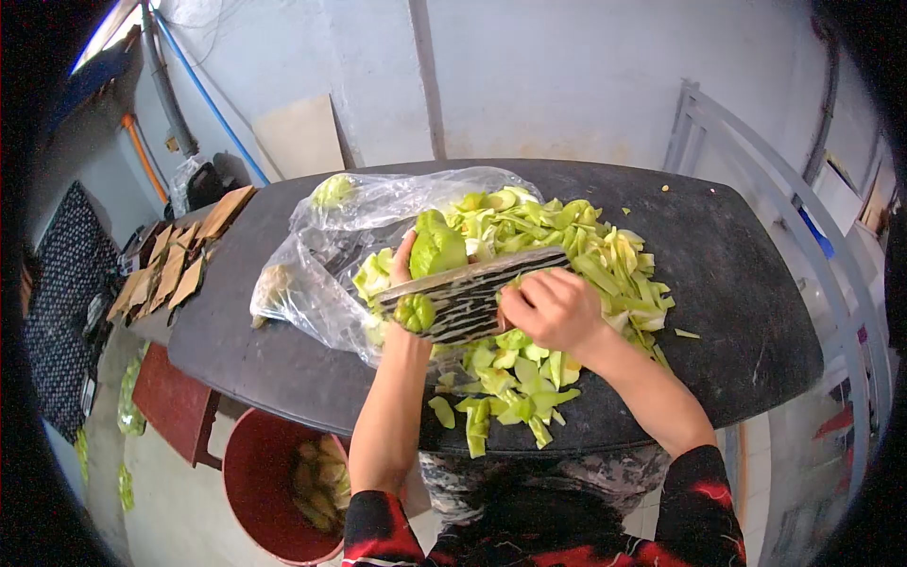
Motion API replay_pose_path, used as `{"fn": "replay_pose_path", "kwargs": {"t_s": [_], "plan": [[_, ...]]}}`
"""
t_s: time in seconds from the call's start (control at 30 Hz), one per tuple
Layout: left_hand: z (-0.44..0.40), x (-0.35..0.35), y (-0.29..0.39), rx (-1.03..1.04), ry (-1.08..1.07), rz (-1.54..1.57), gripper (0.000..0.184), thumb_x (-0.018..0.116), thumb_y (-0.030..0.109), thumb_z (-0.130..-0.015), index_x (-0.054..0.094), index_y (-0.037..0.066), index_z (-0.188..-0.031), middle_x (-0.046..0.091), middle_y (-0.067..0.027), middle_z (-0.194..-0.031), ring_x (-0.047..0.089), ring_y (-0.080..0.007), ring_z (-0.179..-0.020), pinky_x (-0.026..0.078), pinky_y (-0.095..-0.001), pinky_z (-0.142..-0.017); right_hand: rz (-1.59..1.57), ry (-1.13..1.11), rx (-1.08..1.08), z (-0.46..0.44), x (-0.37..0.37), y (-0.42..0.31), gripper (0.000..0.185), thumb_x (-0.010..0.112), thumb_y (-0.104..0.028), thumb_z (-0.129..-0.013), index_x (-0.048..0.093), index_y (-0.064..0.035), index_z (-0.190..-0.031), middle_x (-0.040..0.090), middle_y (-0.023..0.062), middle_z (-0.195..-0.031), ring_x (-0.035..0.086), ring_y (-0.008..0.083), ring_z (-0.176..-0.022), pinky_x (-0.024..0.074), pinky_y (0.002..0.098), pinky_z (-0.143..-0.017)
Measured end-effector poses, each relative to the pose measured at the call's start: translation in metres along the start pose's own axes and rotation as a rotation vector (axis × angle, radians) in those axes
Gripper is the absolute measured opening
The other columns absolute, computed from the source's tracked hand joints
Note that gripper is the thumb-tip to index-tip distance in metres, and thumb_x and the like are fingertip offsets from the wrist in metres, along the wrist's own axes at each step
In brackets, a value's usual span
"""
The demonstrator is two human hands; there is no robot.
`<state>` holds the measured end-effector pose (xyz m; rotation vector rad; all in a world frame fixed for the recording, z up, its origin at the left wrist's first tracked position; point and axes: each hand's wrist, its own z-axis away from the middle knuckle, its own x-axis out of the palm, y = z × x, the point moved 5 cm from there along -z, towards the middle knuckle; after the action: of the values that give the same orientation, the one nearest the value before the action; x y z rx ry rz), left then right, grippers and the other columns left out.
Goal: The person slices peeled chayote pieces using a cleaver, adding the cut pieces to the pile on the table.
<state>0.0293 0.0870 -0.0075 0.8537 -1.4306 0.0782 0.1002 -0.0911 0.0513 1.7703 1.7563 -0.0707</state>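
My left hand [402,265] cups the chayote [438,248], probably to steady it against the striped cleaver [463,304]. Right hand [559,308] clenched around the cleaver.

Chayote slices [619,255] spread across the middle of the counter [737,274] towards its near edge, a plastic bag [326,317] to their left. Between them, a chayote [438,248] is behind a broad blade [472,300]. Behind the counter is a wall [586,85]; right, a metal railing [748,138]; left, flat boards [172,267]. A bucket [248,482] holding scraps [319,480] stands below the near-left edge.
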Motion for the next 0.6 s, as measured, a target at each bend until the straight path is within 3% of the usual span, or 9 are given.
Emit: {"fn": "replay_pose_path", "kwargs": {"t_s": [0.1, 0.2, 0.47, 0.6], "plan": [[0.003, 0.007, -0.008, -0.004, 0.005, 0.030, 0.041, 0.052, 0.042, -0.094, 0.066, 0.006, -0.107, 0.071, -0.0147, -0.093, 0.069, -0.0263, -0.082, 0.057, -0.0406, -0.078, -0.033, 0.057, -0.022, -0.006, -0.002, -0.009, 0.008, 0.068, -0.007, -0.072, 0.061, -0.0053, -0.074, 0.048, 0.0012, -0.059, 0.055, 0.0157, -0.053, 0.0452, 0.0270, -0.047], [0.010, 0.012, -0.014, 0.048, 0.010, -0.001, 0.035, 0.053, 0.038, -0.095, 0.064, 0.009, -0.114, 0.069, -0.0096, -0.103, 0.066, -0.0230, -0.092, 0.055, -0.0384, -0.082, -0.014, 0.049, -0.016, -0.009, -0.001, -0.008, 0.008, 0.068, -0.006, -0.073, 0.060, -0.0049, -0.075, 0.048, 0.0015, -0.059, 0.056, 0.0161, -0.054, 0.0454, 0.0271, -0.047], [0.000, 0.002, -0.022, -0.016, -0.036, 0.004, 0.043, 0.054, 0.046, -0.092, 0.064, 0.008, -0.111, 0.069, -0.0128, -0.102, 0.065, -0.0253, -0.093, 0.054, -0.0425, -0.087, -0.018, 0.038, 0.037, -0.004, 0.003, 0.003, 0.009, 0.066, -0.011, -0.074, 0.058, -0.0073, -0.075, 0.050, 0.0014, -0.060, 0.058, 0.0167, -0.054, 0.0470, 0.0287, -0.050], [-0.010, -0.018, -0.015, 0.043, 0.099, 0.010, 0.046, 0.055, 0.046, -0.091, 0.060, 0.007, -0.116, 0.066, -0.0125, -0.107, 0.063, -0.0279, -0.098, 0.051, -0.0444, -0.090, -0.142, -0.069, 0.173, 0.010, 0.009, 0.024, 0.011, 0.067, -0.014, -0.072, 0.056, -0.0105, -0.073, 0.053, 0.0017, -0.060, 0.060, 0.0199, -0.055, 0.0497, 0.0324, -0.051]]}}
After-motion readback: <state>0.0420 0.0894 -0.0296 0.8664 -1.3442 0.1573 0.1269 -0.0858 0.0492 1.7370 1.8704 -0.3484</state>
